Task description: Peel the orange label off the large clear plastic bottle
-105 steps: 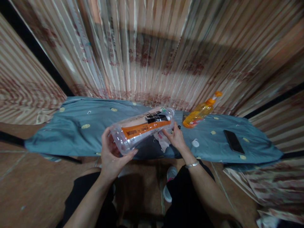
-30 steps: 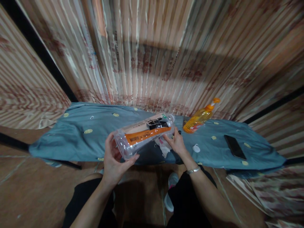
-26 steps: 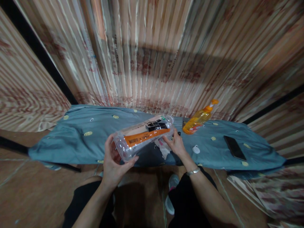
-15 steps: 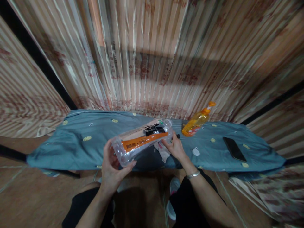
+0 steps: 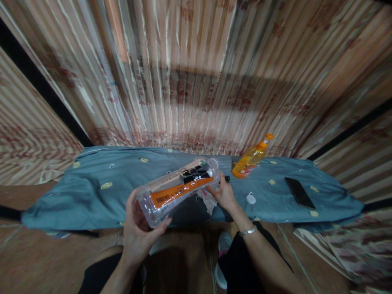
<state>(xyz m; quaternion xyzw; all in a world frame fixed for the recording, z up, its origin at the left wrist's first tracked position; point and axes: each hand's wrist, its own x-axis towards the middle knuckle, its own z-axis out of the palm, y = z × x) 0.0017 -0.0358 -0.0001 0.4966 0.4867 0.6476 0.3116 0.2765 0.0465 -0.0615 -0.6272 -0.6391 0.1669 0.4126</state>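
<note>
A clear plastic bottle [image 5: 180, 190] with an orange and black label lies tilted between my hands, above the cloth. My left hand [image 5: 141, 228] grips its base end, thumb along the lower side. At the neck end my right hand [image 5: 225, 192] is closed round the bottle, wearing a silver bracelet at the wrist. The bottle's mouth points to the upper right and looks uncapped. Beneath it lies a crumpled pale wrapper or tissue [image 5: 208, 202], partly hidden. A white cap [image 5: 250, 198] rests on the cloth to the right of my right hand.
A blue-green patterned cloth [image 5: 104, 204] covers the long narrow table. Toward its back stands an orange pump bottle [image 5: 249, 161]; a black phone [image 5: 299, 192] lies at the right. A small black object [image 5: 227, 179] sits just behind my right hand. Striped curtains [image 5: 190, 90] hang behind, with dark poles at both sides.
The bottle and both hands have shifted slightly left and down in the picture, and the whole view has moved a little. Both hands keep their hold on the bottle.
</note>
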